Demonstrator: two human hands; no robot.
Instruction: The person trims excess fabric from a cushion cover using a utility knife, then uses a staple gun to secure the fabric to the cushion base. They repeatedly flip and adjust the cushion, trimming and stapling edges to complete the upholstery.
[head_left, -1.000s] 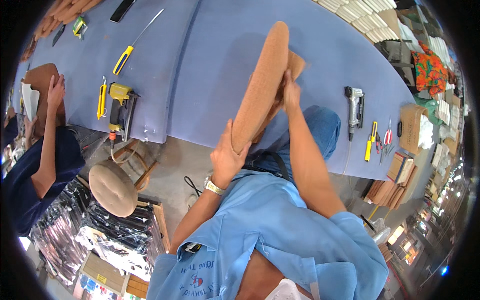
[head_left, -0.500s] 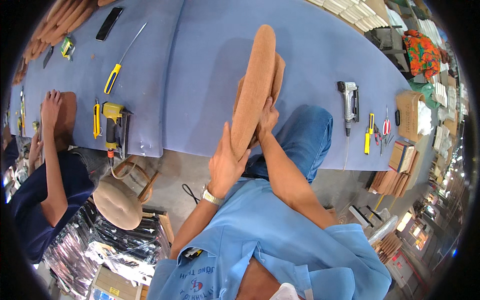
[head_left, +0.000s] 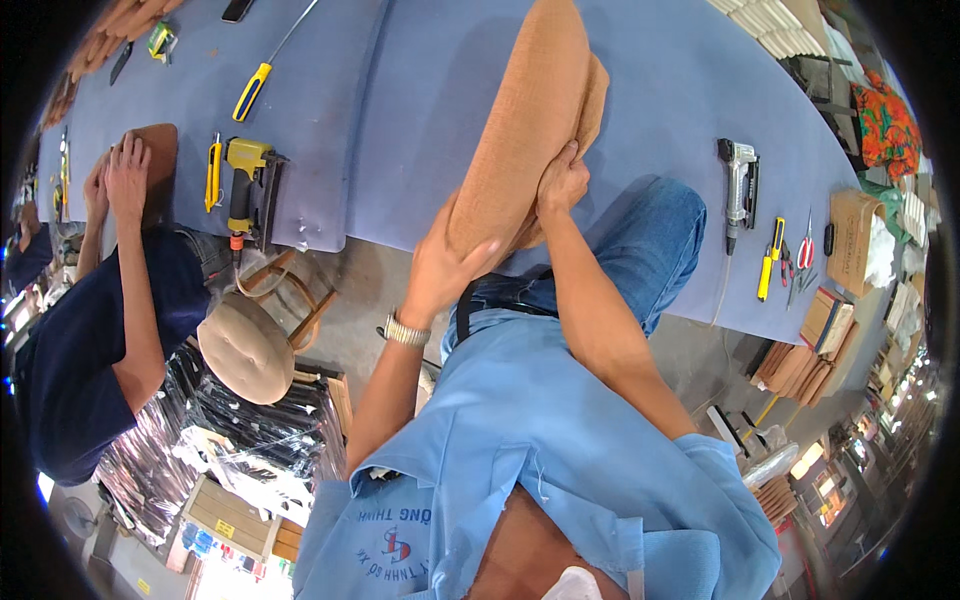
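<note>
A brown fabric-covered seat pad [head_left: 525,120] is held up on a slant over the front of the blue table [head_left: 420,130]. Its lower left end sits in my left hand [head_left: 447,262], thumb across the near face and fingers curled round the edge. My right hand [head_left: 562,185] grips the right side, knuckles outward, its fingertips partly hidden. Behind the pad's right edge, more brown material [head_left: 592,105] sticks out; I cannot tell whether it is a second pad or a fabric flap. My bent knee in jeans [head_left: 665,235] rests against the table edge.
To the left lie a yellow staple gun [head_left: 248,185], a yellow cutter [head_left: 214,172] and a screwdriver [head_left: 254,90]. A silver staple gun [head_left: 738,185] and red-handled scissors [head_left: 806,250] lie to the right. A co-worker [head_left: 110,330] handles another brown pad [head_left: 160,165] at far left.
The pad has turned so that more of its broad face shows, and its top now reaches the picture's upper edge. Both hands keep their grip. The table has shifted upward in view.
</note>
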